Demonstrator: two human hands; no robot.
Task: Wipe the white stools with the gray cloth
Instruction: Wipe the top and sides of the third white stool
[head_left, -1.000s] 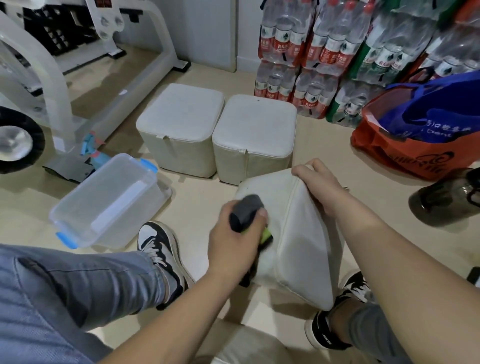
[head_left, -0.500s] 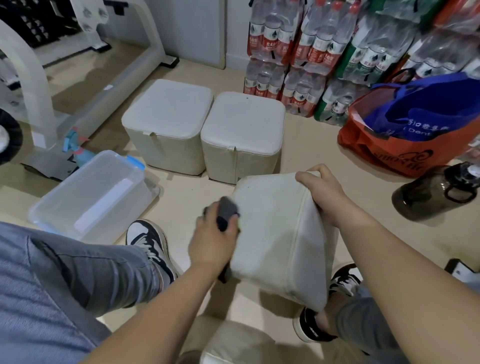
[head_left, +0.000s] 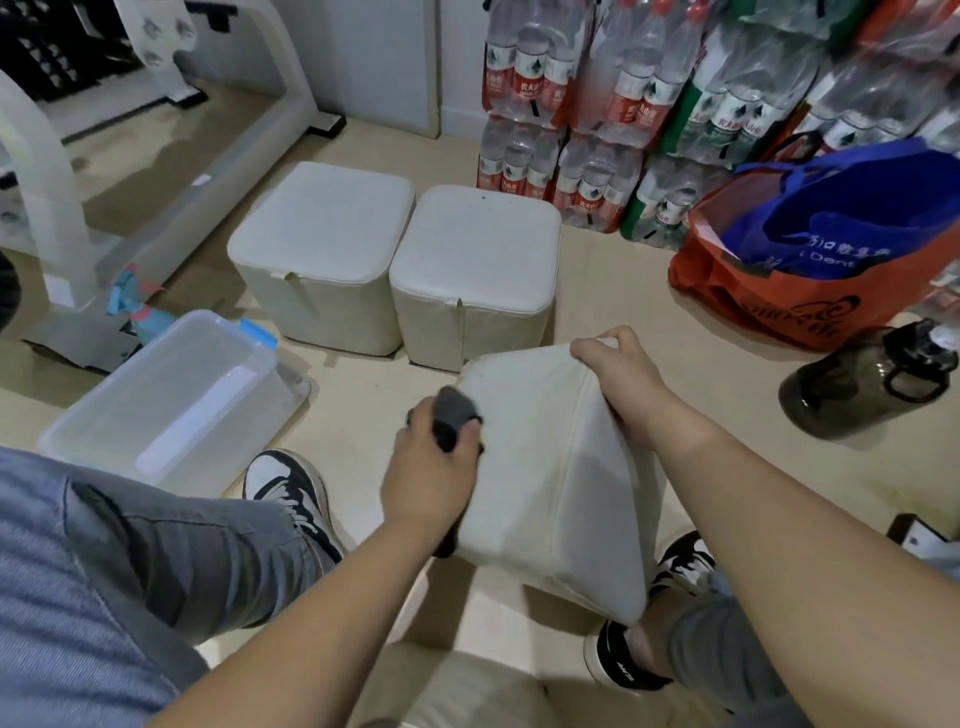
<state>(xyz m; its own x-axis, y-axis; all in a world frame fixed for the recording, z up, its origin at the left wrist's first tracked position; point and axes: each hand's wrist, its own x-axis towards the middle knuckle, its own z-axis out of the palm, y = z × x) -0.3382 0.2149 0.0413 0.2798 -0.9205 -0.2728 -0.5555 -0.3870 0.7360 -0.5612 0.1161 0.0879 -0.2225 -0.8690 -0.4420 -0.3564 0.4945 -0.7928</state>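
Close by, a person sits low over three white square padded stools. Two stand on the beige floor (head_left: 358, 415), side by side and touching: the left upright stool (head_left: 322, 234) and the right upright stool (head_left: 478, 244). Just in front of them, the tilted stool (head_left: 561, 483) is tipped up on an edge between the person's two black-and-white trainers (head_left: 285, 488). The right hand (head_left: 618, 374) grips its raised top corner. The left hand (head_left: 431, 483) is closed around one bunched gray cloth (head_left: 454, 415), which is pressed against the tilted stool's left side.

To the left lies one clear plastic tub with blue clips (head_left: 171, 405); what it holds I cannot tell. To the right, one orange carrier bag (head_left: 779, 306) has a blue bag (head_left: 841, 218) stuffed inside it, and one dark smoky water jug (head_left: 857, 384) sits near it. Shrink-wrapped packs of bottled water (head_left: 623, 104) are stacked against the wall behind.
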